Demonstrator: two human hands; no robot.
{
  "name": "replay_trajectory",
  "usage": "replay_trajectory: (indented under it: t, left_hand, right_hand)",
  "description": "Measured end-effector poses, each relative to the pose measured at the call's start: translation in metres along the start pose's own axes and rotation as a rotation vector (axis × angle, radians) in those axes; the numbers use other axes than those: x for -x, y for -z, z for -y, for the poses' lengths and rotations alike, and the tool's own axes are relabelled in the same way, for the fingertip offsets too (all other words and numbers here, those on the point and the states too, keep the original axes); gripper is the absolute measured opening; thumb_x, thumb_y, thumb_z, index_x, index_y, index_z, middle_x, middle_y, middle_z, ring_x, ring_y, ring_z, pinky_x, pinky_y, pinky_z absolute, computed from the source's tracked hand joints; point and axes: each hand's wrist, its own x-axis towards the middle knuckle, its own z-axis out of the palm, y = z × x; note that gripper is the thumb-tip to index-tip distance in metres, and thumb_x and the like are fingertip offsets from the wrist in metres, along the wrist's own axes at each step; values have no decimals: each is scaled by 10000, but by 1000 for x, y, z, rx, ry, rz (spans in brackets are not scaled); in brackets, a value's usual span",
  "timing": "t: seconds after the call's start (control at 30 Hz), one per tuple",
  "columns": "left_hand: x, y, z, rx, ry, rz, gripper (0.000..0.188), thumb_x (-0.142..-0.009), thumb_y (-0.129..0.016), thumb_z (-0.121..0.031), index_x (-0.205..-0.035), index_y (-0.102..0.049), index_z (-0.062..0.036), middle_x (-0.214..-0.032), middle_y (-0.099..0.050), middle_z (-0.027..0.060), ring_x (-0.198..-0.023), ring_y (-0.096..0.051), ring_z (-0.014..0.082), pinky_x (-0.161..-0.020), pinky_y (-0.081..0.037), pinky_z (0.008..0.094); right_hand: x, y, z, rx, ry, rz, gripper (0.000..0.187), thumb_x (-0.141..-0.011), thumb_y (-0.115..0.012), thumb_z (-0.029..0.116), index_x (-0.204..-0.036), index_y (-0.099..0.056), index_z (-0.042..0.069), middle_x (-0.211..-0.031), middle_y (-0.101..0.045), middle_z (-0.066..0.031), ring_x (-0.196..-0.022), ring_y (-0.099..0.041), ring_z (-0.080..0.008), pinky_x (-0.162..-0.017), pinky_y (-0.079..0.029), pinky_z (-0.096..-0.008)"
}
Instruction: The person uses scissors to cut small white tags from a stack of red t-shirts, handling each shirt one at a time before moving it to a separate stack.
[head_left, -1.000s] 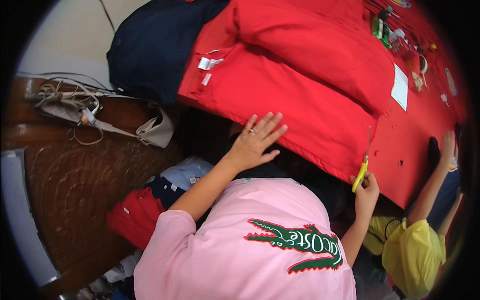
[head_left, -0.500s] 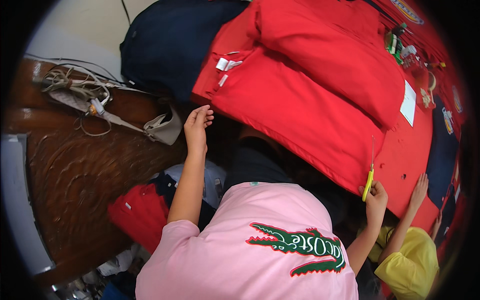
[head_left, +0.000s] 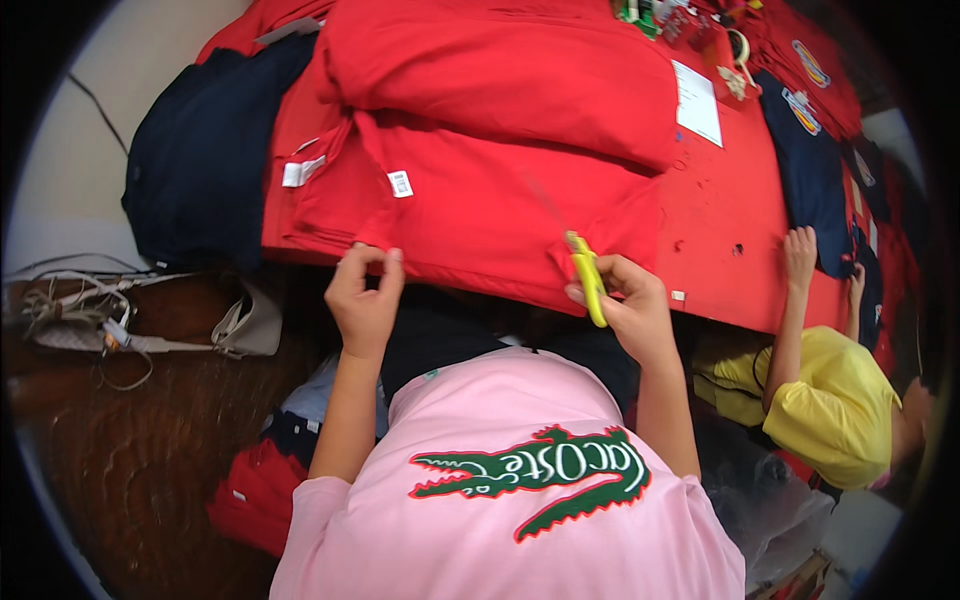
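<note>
A red cloth garment (head_left: 480,215) with white labels lies spread along the table's near edge. My left hand (head_left: 362,305) pinches its near edge, thumb and forefinger together. Further right, my right hand (head_left: 632,312) is closed round a pair of yellow-handled scissors (head_left: 588,278). Their thin blades point away from me, up and left over the red cloth, and look blurred. The right fingers are close to the garment's near edge; whether they also grip the cloth, I cannot tell.
Thick folded red cloth (head_left: 500,85) lies behind. Dark blue cloth (head_left: 205,150) hangs at the left. Paper (head_left: 697,103) and a tape roll (head_left: 739,47) are at the far right. A co-worker in yellow (head_left: 835,405) has a hand (head_left: 799,258) on the table. Cables (head_left: 75,310) lie at the left.
The view has turned. My left hand, free with bent fingers before, now grips the red garment's edge. My right hand has come leftward and closer to it, still holding the scissors.
</note>
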Motion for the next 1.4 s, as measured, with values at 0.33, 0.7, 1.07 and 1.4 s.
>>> replay_trajectory:
  t: [0.33,0.7,1.07,1.4]
  left_hand:
    - [28,-15,-2,147,138,187,316,-906,-761,36,-1191,-632,-10,-1194,-717,155,-1181,-711,253,-1000,-549,350]
    - [20,-21,2,503,300,67,625,-960,-650,106,-1514,-393,-27,-1387,-582,228,-1125,-685,199,-969,-537,286]
    - [6,-32,-20,613,429,10,439,-997,-711,17,-1423,-607,3,-982,-676,9,-886,-621,48,-812,-496,195]
    - [-48,-8,-18,763,364,-302,509,-994,-672,69,-1491,-579,3,-1057,-672,17,-937,-608,63,-839,-494,209]
  right_hand:
    - [20,72,-36,-158,7,-533,137,-1035,-705,131,-1075,-683,1,-870,-721,-36,-810,-672,-82,-735,-476,-230]
    - [8,56,-31,-178,29,-443,145,-1008,-734,68,-1106,-664,-14,-966,-706,-34,-844,-659,-75,-808,-505,-244]
    - [-40,-8,19,588,203,-199,407,-979,-761,341,-1215,-602,50,-1024,-738,-185,-801,-712,-324,-736,-541,-404]
    - [30,101,4,662,-197,-203,438,-1001,-697,459,-989,-649,25,-769,-701,-122,-720,-696,-285,-652,-499,-416]
